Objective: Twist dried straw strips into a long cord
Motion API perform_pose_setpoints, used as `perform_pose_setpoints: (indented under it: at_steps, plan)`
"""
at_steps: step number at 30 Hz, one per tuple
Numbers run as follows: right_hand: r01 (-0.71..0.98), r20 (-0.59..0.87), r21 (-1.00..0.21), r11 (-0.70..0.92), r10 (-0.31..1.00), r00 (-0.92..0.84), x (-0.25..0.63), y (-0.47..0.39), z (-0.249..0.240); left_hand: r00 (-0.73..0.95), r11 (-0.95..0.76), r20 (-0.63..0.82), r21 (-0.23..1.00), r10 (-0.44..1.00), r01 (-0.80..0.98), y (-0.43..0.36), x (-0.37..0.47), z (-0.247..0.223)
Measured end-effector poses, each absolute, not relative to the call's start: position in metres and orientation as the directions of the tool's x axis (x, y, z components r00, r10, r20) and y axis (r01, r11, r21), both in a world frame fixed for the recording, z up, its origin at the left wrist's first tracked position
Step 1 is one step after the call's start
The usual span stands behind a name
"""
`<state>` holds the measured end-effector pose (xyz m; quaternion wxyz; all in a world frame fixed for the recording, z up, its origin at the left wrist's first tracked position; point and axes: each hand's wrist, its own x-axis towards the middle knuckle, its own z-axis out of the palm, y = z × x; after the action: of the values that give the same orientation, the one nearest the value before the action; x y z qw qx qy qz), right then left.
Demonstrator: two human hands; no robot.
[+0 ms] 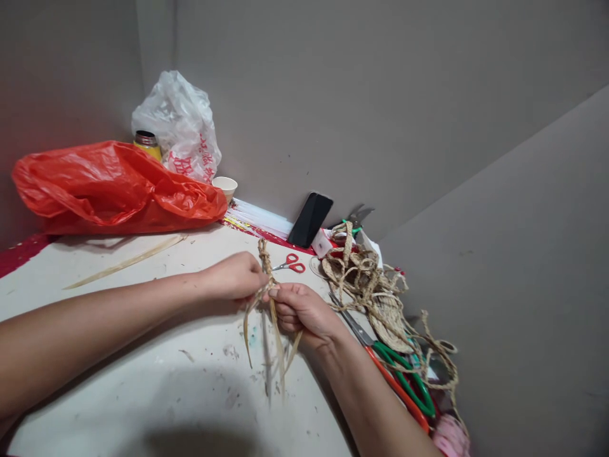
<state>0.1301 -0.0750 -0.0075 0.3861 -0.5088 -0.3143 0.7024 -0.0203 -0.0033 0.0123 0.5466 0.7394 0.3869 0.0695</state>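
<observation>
My left hand (238, 277) and my right hand (302, 308) meet near the middle of the white table (190, 393). Between them is a braided straw strand (264, 252), its braided part pointing away from me. Both hands have their fingers pinched on it. Loose straw ends hang down toward me below the fingers, somewhat blurred. Just beyond my right hand lie small scissors with red handles (295, 263). The fingertips partly hide the spot where the strand is gripped.
A red plastic bag (114, 190), a clear bag (178, 120), a yellow jar (148, 145) and a paper cup (225, 186) stand at the back left. A phone (311, 219) leans on the wall. Braided cords (366, 279) and green-handled scissors (404, 374) lie right.
</observation>
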Motion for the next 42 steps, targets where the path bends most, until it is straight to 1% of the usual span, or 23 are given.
perform_pose_setpoints:
  at_steps: [1, 2, 3, 4, 5, 7, 8, 9, 10, 12, 14, 16, 19, 22, 26, 28, 29, 32, 35, 39, 42]
  plan:
    - [-0.214, -0.476, -0.832, -0.512, 0.857, -0.2, 0.132, -0.074, -0.007, 0.665, -0.164, -0.212, 0.875, 0.717, 0.456, 0.001, -0.021, 0.01]
    - [-0.208, -0.474, -0.832, -0.514, 0.854, -0.213, 0.133, -0.074, -0.006, 0.645, -0.195, -0.13, 0.892, 0.753, 0.408, 0.004, -0.021, 0.006]
    - [-0.206, -0.468, -0.835, -0.511, 0.855, -0.222, 0.133, -0.073, -0.006, 0.643, -0.179, -0.102, 0.917, 0.759, 0.356, 0.004, -0.02, 0.002]
    - [-0.206, -0.462, -0.837, -0.506, 0.857, -0.23, 0.134, -0.073, -0.007, 0.664, -0.106, -0.135, 0.945, 0.736, 0.31, 0.002, -0.018, -0.001]
    - [-0.204, -0.455, -0.84, -0.503, 0.857, -0.241, 0.135, -0.072, -0.007, 0.695, -0.001, -0.199, 0.961, 0.691, 0.276, -0.001, -0.017, -0.005]
    - [-0.19, -0.446, -0.845, -0.5, 0.854, -0.267, 0.136, -0.072, -0.007, 0.735, 0.182, -0.314, 0.949, 0.6, 0.257, -0.008, -0.014, -0.009]
    - [-0.181, -0.445, -0.846, -0.502, 0.851, -0.278, 0.136, -0.072, -0.007, 0.736, 0.217, -0.335, 0.942, 0.588, 0.255, -0.011, -0.013, -0.01]
    - [-0.171, -0.445, -0.848, -0.502, 0.849, -0.285, 0.137, -0.071, -0.007, 0.733, 0.21, -0.33, 0.944, 0.594, 0.254, -0.013, -0.013, -0.011]
    - [-0.159, -0.446, -0.85, -0.503, 0.846, -0.291, 0.138, -0.071, -0.007, 0.73, 0.168, -0.302, 0.953, 0.613, 0.254, -0.013, -0.013, -0.011]
    - [-0.125, -0.443, -0.859, -0.497, 0.843, -0.304, 0.141, -0.071, -0.007, 0.733, 0.046, -0.234, 0.962, 0.638, 0.267, -0.011, -0.014, -0.013]
    - [-0.061, -0.428, -0.881, -0.469, 0.845, -0.32, 0.144, -0.071, -0.008, 0.749, -0.048, -0.21, 0.951, 0.628, 0.306, -0.006, -0.016, -0.015]
    - [0.043, -0.403, -0.911, -0.411, 0.86, -0.312, 0.148, -0.071, -0.011, 0.768, -0.099, -0.203, 0.94, 0.607, 0.326, -0.002, -0.016, -0.016]
    - [0.257, -0.356, -0.922, -0.291, 0.897, -0.263, 0.151, -0.071, -0.013, 0.777, -0.114, -0.204, 0.936, 0.595, 0.333, -0.001, -0.016, -0.015]
    - [0.45, -0.307, -0.874, -0.184, 0.927, -0.217, 0.148, -0.073, -0.011, 0.765, -0.05, -0.252, 0.936, 0.593, 0.348, -0.006, -0.015, -0.013]
    - [0.63, -0.224, -0.774, -0.068, 0.96, -0.171, 0.141, -0.077, -0.003, 0.752, 0.1, -0.328, 0.938, 0.571, 0.333, -0.01, -0.015, -0.014]
    - [0.697, -0.172, -0.717, -0.014, 0.972, -0.157, 0.141, -0.078, 0.0, 0.73, 0.119, -0.344, 0.932, 0.59, 0.343, -0.01, -0.015, -0.017]
    - [0.726, -0.151, -0.688, 0.006, 0.977, -0.151, 0.142, -0.079, 0.001, 0.725, 0.103, -0.333, 0.934, 0.603, 0.343, -0.01, -0.014, -0.019]
    - [0.789, -0.136, -0.613, 0.028, 0.981, -0.14, 0.145, -0.082, 0.007, 0.718, 0.028, -0.276, 0.941, 0.639, 0.338, -0.009, -0.013, -0.024]
    - [0.815, -0.155, -0.58, 0.011, 0.98, -0.124, 0.141, -0.087, 0.014, 0.695, 0.009, -0.271, 0.935, 0.666, 0.355, -0.01, -0.012, -0.025]
    - [0.831, -0.176, -0.556, 0.006, 0.976, -0.125, 0.122, -0.096, 0.017, 0.669, 0.075, -0.288, 0.942, 0.685, 0.328, -0.014, -0.012, -0.022]
    - [0.888, -0.164, -0.459, 0.026, 0.98, -0.114, 0.107, -0.101, 0.01, 0.679, 0.189, -0.323, 0.945, 0.66, 0.267, -0.018, -0.011, -0.02]
